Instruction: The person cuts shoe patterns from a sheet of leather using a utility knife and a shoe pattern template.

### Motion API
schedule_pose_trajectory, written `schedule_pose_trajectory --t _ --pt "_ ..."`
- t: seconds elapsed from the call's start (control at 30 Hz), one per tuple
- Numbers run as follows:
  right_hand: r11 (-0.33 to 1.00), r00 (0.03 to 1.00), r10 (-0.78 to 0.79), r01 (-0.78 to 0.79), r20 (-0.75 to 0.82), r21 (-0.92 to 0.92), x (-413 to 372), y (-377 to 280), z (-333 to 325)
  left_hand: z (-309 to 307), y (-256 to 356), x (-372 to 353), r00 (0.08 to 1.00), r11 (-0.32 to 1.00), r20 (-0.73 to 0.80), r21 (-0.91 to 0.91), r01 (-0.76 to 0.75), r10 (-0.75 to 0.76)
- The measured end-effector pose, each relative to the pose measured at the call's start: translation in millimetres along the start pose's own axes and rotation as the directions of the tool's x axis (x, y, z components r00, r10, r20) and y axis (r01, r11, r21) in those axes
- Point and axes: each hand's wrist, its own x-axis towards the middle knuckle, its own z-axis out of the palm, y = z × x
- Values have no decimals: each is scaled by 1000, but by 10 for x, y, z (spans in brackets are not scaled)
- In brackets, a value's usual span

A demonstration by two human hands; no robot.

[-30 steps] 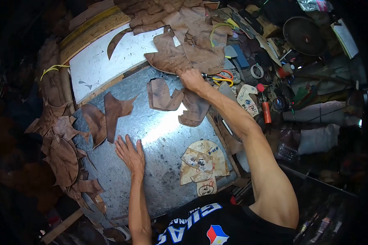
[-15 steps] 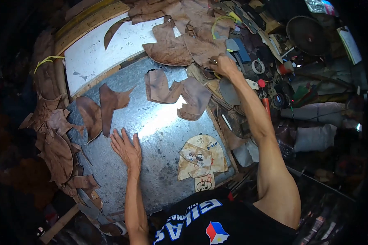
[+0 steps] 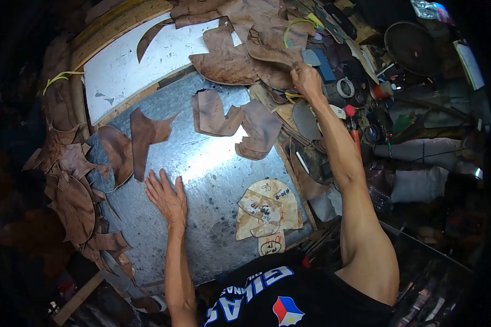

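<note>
My left hand (image 3: pixel 167 199) lies flat, fingers spread, on the galvanized metal sheet (image 3: pixel 213 169), just below two brown leather cut pieces (image 3: pixel 139 144). My right hand (image 3: pixel 306 79) reaches to the far right of the bench and pinches the edge of a brown leather piece (image 3: pixel 275 46) in the pile at the top. Two more cut leather shapes (image 3: pixel 234 122) lie on the sheet's upper middle. A stack of paper patterns (image 3: pixel 270 212) with handwritten marks sits at the sheet's near right corner.
A white board (image 3: pixel 142 71) lies beyond the sheet. Leather scraps (image 3: pixel 73 185) hang along the left edge. The right side is crowded with tools, tape rolls (image 3: pixel 342 87), a red-capped bottle (image 3: pixel 350 122) and bags.
My right hand has moved from the sheet's top edge up and to the right into the leather pile, and now grips a piece there. My left hand stays flat.
</note>
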Motion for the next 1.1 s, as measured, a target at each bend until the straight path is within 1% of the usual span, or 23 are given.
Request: schedule_pose_trajectory --t 0.03,0.1,0.17,0.23,0.27,0.33,0.37,0.43,0.47,0.53,0.57,0.63,0.67,0.73,0.77,0.8,0.83,0.87,0.9,0.97,1.0,1.07,1.1 --pt "1000 1000 2 -2 -1 -3 39 5 -32 12 -9 -2 1000 1000 1 -2 -3 3" --pt "996 997 74 -75 -33 -55 111 5 -116 23 -17 -5 1000 1000 -11 9 -10 10" --pt "998 997 50 -51 -53 -34 94 14 -121 18 -13 -5 1000 1000 -2 17 -5 5" --pt "998 996 -10 16 88 -60 49 24 -81 13 -5 -5 1000 1000 5 26 2 -2" --pt "998 996 -11 16 87 -61 13 34 -67 12 -4 -5 1000 1000 5 22 5 -5" --pt "991 935 -39 81 352 -106 -75 -63 -101 12 -5 0 1000 1000 4 18 4 -4" --pt "991 936 -38 80 349 -107 -79 -41 -89 14 -7 -2 1000 1000 6 17 4 -5" --pt "989 970 130 -112 205 -95 -102 40 -33 15 -9 -3 1000 1000 7 17 6 -6" --pt "989 970 130 -112 205 -94 -89 87 -16 11 -11 -2 1000 1000 7 14 3 -3" --pt "942 939 323 -307 116 -132 -5 234 19 12 -16 -7 1000 1000 7 8 -4 4" --pt "942 940 323 -308 111 -134 33 305 61 23 -27 -11 1000 1000 0 15 -9 9" --pt "900 907 419 -411 31 -145 117 483 204 35 -21 -9 1000 1000 -11 21 -17 17" --pt "901 908 418 -410 29 -142 198 558 242 35 -18 -5 1000 1000 -12 20 -17 17" --pt "806 798 586 -592 136 3 303 575 277 22 -22 -5 1000 1000 -13 26 -7 8" --pt "807 799 584 -590 143 4 316 590 294 28 -26 -1 1000 1000 -11 17 -11 11" --pt "701 716 659 -696 230 156 337 566 258 23 -29 -9 1000 1000 -8 7 -16 16" --pt "557 628 707 -778 326 290 363 533 216 19 -26 -10 1000 1000 -9 7 -13 13" --pt "483 587 727 -806 357 343 386 554 221 14 -18 -7 1000 1000 -10 4 -13 13" --pt "484 589 725 -804 357 344 409 625 252 8 -13 -3 1000 1000 -11 0 -14 14" --pt "380 571 688 -810 448 447 453 725 324 20 -21 3 1000 1000 -22 -2 -16 16" --pt "381 571 687 -810 450 447 458 671 302 24 -26 -7 999 1000 -26 -6 -20 20" --pt "378 606 673 -774 423 508 431 520 226 2 -19 -12 1000 1000 -23 1 -16 16" --pt "377 604 675 -777 425 504 459 533 228 1 -5 -1 1000 1000 -21 7 -15 16"
